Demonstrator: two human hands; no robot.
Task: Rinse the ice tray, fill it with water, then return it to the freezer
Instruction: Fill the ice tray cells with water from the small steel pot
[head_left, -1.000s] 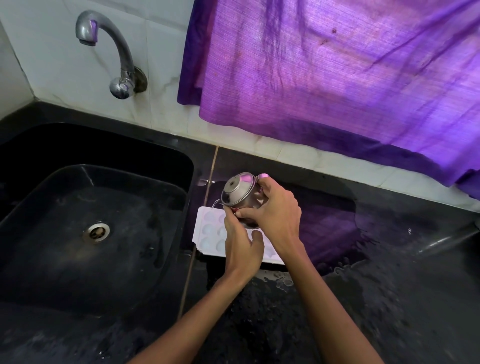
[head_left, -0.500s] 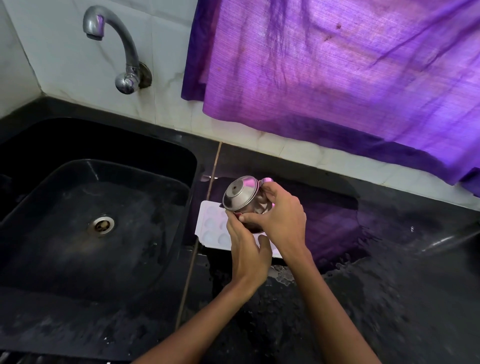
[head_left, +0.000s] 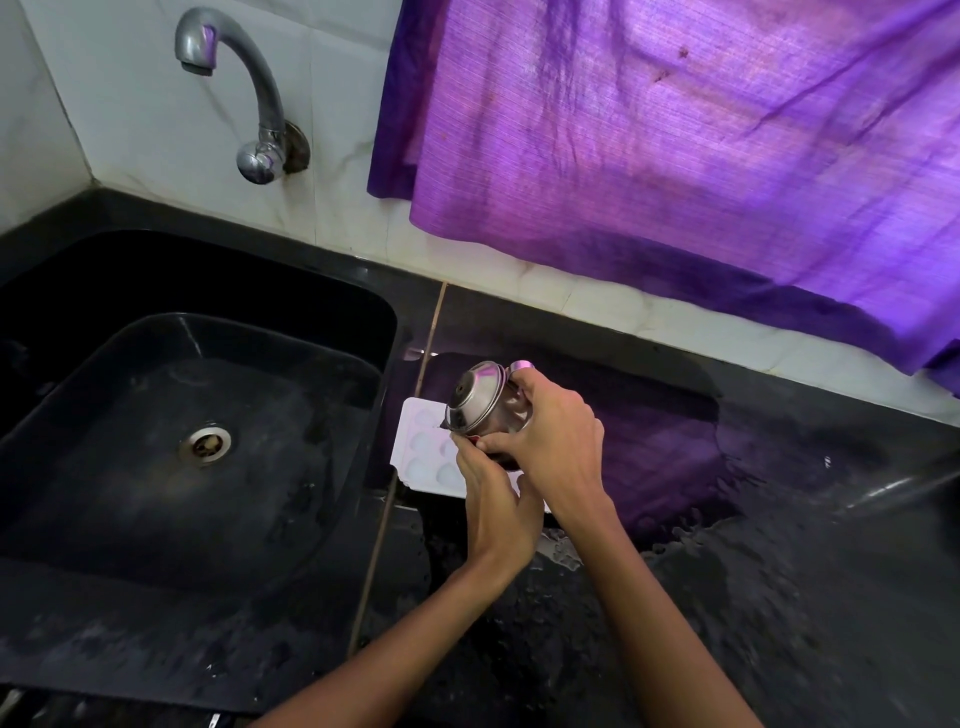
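Observation:
A white ice tray (head_left: 422, 453) with round cells lies flat on the black counter, just right of the sink; only its left end shows. Above it my right hand (head_left: 553, 447) grips a small steel pot (head_left: 480, 397), tipped over with its base turned toward the camera. My left hand (head_left: 496, 512) comes up from below, fingers curled at the pot's lower rim and over the tray. I cannot tell whether it holds the pot or the tray. No stream of water is visible.
A deep black sink (head_left: 197, 431) with a round drain (head_left: 205, 444) fills the left. A steel tap (head_left: 244, 98) sticks out of the white tiled wall above it. A purple curtain (head_left: 675, 156) hangs at the back right. The black counter (head_left: 753, 597) is wet with splashes.
Both hands and the tipped pot stay over the tray in much the same pose. The view has shifted slightly, so everything sits a little lower and further right.

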